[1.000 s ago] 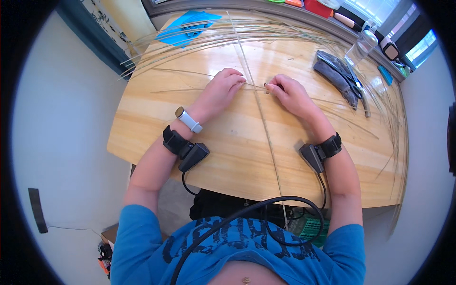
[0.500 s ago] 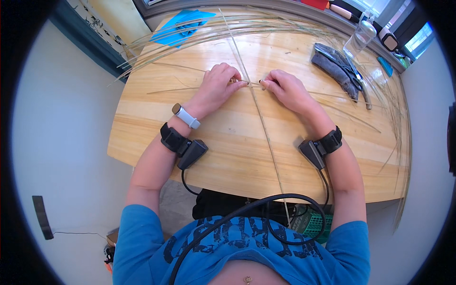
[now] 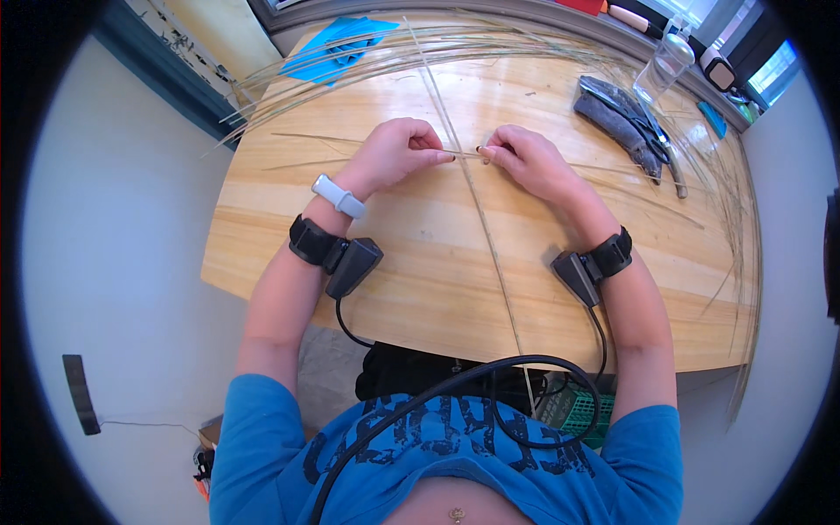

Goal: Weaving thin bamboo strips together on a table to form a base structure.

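Long thin straw-coloured strips of cane or bamboo lie on the wooden table (image 3: 420, 289). A lengthwise strip (image 3: 491, 241) runs from the far edge past the near edge, between my hands. Thinner crosswise strips (image 3: 302, 164) meet it near the middle and reach out on both sides. My left hand (image 3: 394, 157) is just left of the crossing, thumb and fingertip pinched on a crosswise strip. On the right of the crossing, my right hand (image 3: 529, 166) pinches the crosswise strip with thumb and forefinger. My fingers partly hide the exact join.
More long strips (image 3: 420, 57) arc along the far and right edges. A blue cloth (image 3: 337, 52) lies under them at far left. Dark-handled scissors (image 3: 643, 122) rest on a dark grey piece (image 3: 612, 127) at far right, near a clear bottle (image 3: 665, 66). A black cable (image 3: 437, 385) crosses my front.
My left hand has rolled at the wrist, spreading the gap between thumb and fingers. The left ends of the crosswise strips have shifted slightly. My right hand stays almost still.
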Motion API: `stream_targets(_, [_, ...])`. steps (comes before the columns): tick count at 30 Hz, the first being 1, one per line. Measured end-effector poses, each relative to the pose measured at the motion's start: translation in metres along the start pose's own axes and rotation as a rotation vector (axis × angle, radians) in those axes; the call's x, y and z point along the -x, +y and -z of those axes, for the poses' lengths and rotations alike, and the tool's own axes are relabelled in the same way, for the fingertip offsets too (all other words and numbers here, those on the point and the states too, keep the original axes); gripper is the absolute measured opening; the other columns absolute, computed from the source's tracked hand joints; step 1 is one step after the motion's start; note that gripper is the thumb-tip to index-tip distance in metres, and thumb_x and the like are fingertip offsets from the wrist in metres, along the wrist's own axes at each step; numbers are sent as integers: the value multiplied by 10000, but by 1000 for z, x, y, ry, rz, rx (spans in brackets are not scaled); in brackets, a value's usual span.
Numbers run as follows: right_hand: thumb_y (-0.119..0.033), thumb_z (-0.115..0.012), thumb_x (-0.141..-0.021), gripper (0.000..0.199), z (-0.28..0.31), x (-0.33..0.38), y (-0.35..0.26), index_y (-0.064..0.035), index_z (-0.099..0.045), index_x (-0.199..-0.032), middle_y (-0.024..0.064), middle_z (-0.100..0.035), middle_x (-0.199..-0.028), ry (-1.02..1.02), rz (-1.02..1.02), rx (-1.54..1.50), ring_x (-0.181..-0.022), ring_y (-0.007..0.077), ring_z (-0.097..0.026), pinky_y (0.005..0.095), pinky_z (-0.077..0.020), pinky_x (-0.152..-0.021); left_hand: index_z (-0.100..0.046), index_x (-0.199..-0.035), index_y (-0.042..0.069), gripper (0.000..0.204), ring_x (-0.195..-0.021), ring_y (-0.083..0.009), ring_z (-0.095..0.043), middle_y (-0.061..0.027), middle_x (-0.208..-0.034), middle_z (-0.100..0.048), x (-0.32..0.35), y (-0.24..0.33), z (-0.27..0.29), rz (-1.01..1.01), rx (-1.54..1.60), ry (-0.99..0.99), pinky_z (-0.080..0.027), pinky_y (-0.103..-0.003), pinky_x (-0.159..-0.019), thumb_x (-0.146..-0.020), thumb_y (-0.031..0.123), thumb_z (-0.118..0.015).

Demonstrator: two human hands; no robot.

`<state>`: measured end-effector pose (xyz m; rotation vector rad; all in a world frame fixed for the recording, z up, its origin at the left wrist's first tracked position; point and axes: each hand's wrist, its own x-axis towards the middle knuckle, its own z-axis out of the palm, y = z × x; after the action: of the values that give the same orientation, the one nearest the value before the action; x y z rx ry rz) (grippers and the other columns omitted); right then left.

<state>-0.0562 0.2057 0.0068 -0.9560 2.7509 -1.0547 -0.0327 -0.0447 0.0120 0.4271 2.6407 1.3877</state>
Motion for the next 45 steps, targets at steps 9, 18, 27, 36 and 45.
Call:
stream_targets(9, [-355,-610,-955,322,2,-2,-1,-47,-684,-896,182,-674,-869,-52,13,-36,-858,362,-639,441,-488,-736,-721,-789,25,259,-717,-96,-594,-22,-760,-694,-17,15,20,272,60,-290,-473,-237,-665,-790,254,-842])
stream_targets(18, [-281,-623,-960,257,2,-2,5,-34,-686,-918,154,-656,-848,-69,76,-21,-816,302,-614,382,-479,-738,-700,-754,51,295,-713,-102,-545,2,-717,-645,-23,11,20,208,42,-310,-437,-247,-663,-750,291,-871])
stream_targets(27, [-279,-643,-945,261,2,-3,2,-27,-685,-892,149,-660,-826,-73,42,-11,-791,281,-621,373,-479,-722,-702,-822,79,274,-703,-119,-567,-5,-679,-624,-23,16,20,117,-82,-306,-444,-271,-628,-782,311,-840])
stream_targets(36, [-242,-695,-915,237,5,-1,-2,-12,-654,-875,107,-645,-779,-24,-20,-36,-712,217,-586,336,-475,-666,-674,-905,95,138,-714,-247,-621,-62,-764,-615,23,23,-21,-251,-654,192,-495,-369,-609,-873,226,-701])
stream_targets(45, [-342,-725,-867,328,10,-1,-2,-23,-648,-873,165,-664,-836,-55,-46,-38,-811,323,-629,411,-484,-712,-680,-975,102,105,-884,-249,-630,-62,-916,-611,48,25,-43,-276,-860,324,-538,-367,-683,-889,132,-627])
